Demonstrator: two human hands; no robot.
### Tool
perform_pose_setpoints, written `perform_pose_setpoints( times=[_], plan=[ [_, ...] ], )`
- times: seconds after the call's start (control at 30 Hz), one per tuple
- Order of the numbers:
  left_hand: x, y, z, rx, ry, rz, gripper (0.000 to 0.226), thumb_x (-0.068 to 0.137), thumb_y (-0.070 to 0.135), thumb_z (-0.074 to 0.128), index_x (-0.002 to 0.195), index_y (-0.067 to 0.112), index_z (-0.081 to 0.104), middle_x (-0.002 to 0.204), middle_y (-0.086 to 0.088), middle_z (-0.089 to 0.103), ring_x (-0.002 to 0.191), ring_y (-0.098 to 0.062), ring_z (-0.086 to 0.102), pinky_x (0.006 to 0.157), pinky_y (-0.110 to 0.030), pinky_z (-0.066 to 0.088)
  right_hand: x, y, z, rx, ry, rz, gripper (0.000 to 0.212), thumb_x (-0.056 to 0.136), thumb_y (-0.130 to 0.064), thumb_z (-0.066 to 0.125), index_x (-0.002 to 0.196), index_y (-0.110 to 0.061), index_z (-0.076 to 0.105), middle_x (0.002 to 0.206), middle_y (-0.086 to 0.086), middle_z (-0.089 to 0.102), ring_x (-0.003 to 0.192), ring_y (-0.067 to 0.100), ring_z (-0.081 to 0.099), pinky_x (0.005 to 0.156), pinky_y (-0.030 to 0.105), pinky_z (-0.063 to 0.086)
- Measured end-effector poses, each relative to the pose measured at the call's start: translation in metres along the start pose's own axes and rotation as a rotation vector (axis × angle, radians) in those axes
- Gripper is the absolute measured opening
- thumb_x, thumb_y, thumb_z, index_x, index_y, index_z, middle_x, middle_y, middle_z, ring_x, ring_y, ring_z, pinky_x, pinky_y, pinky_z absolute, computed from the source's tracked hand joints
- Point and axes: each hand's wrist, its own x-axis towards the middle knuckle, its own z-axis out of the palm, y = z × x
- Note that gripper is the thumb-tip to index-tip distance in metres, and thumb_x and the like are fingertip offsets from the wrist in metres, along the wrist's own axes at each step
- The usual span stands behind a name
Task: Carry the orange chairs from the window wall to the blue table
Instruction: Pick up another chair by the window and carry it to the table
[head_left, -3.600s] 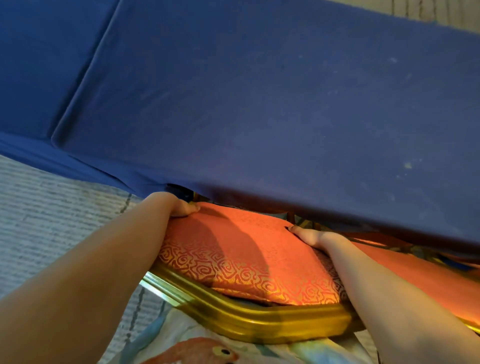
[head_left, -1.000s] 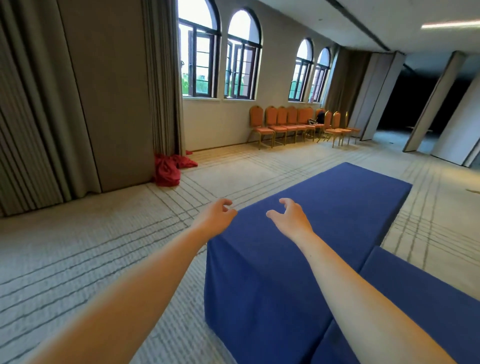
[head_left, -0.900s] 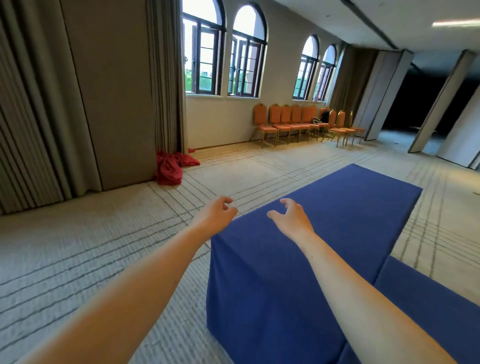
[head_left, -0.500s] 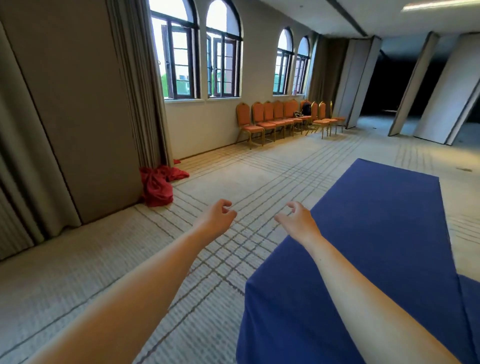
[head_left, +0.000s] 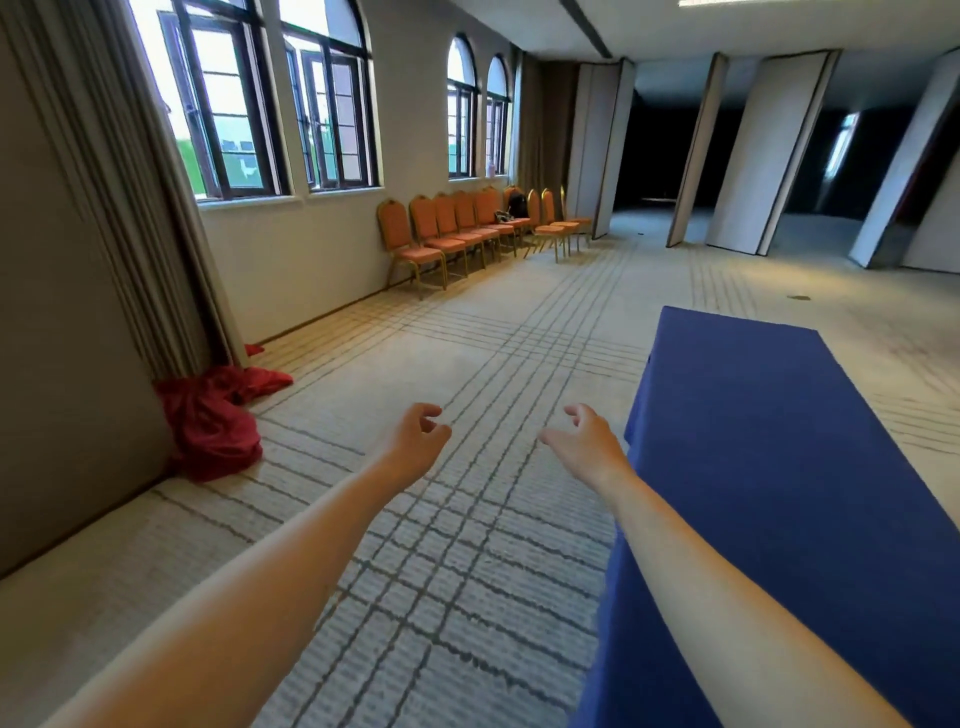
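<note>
Two bare forearms reach forward from the near edge, and both hands are empty: the left hand (head_left: 415, 441) hangs over the carpet with its fingers (head_left: 428, 415) loosely curled and apart, and the right hand (head_left: 584, 441) hangs just beside the near left corner of the counter, its fingers (head_left: 576, 413) also spread and bent, gripping nothing. One counter (head_left: 769, 467) shows, draped to the floor in blue cloth; it fills the near right, and its long axis runs from near to far, with its far short end square to the room. The pale carpet (head_left: 467, 364) is crossed by bands of dark lines. To the near left, one heap of red cloth (head_left: 213, 415) lies on the floor at the foot of a grey curtain (head_left: 130, 208), touching the brown wall panel (head_left: 62, 338). Farther off, along the window wall on the left, stand the orange chairs (head_left: 457, 231), well apart from the counter: five in a row with gilt frames, backs to the wall and seats pointing out into the room, the row running away along the wall. Past them are about three more chairs (head_left: 553, 221), turned another way; their exact number is hard to make out. A dark bag (head_left: 515, 200) sits between the two groups. Four arched windows (head_left: 280, 104) show above, in two pairs. At the far right stand several pale folding partition panels (head_left: 748, 156) with dark space behind.
</note>
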Motion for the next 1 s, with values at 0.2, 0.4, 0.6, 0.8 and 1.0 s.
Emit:
perform_pose_setpoints(
  times=[0.2,0.4,0.6,0.8,1.0],
  plan=[
    [0.160,-0.008,-0.045,0.047,-0.036,0.067,0.042,0.096,0.037,0.053,0.135,0.023,0.049,0.120,0.000,0.057,0.102,-0.016,0.056,0.087,-0.032,0.047,0.147,-0.044,0.028,0.062,0.017,0.040,0.069,0.094,-0.041,0.059,0.152,-0.018,0.029,0.156,0.007,0.030,0.134,0.026,0.041,0.095,0.038,0.042],
    [0.289,-0.030,-0.057,0.036,-0.028,0.064,0.043,0.095,0.041,0.053,0.134,0.024,0.050,0.121,0.002,0.059,0.104,-0.015,0.059,0.086,-0.032,0.047,0.267,-0.080,0.053,0.053,0.043,0.030,0.073,0.093,-0.041,0.061,0.153,-0.019,0.026,0.157,0.004,0.028,0.131,0.026,0.043,0.094,0.039,0.043],
    [0.436,-0.043,-0.061,0.019,-0.047,0.084,0.043,0.096,0.041,0.052,0.136,0.025,0.048,0.122,0.004,0.057,0.105,-0.014,0.055,0.086,-0.032,0.047,0.405,-0.104,0.079,0.029,0.083,0.044,0.072,0.092,-0.038,0.062,0.153,-0.018,0.027,0.158,0.007,0.027,0.137,0.027,0.039,0.096,0.038,0.042],
    [0.625,-0.042,-0.081,-0.013,-0.070,0.136,0.042,0.094,0.040,0.054,0.133,0.025,0.050,0.116,0.005,0.059,0.102,-0.014,0.060,0.086,-0.035,0.050,0.560,-0.149,0.100,0.062,0.169,0.004,0.071,0.094,-0.034,0.062,0.153,-0.017,0.026,0.159,0.006,0.026,0.135,0.027,0.043,0.090,0.034,0.042],
    [0.771,-0.043,-0.056,-0.108,-0.114,0.143,0.041,0.093,0.038,0.056,0.131,0.021,0.053,0.107,0.004,0.061,0.099,-0.015,0.062,0.090,-0.037,0.050,0.689,-0.159,0.108,0.069,0.223,0.056,0.071,0.092,-0.038,0.062,0.153,-0.020,0.028,0.158,0.006,0.027,0.141,0.026,0.035,0.105,0.039,0.041]
  ],
)
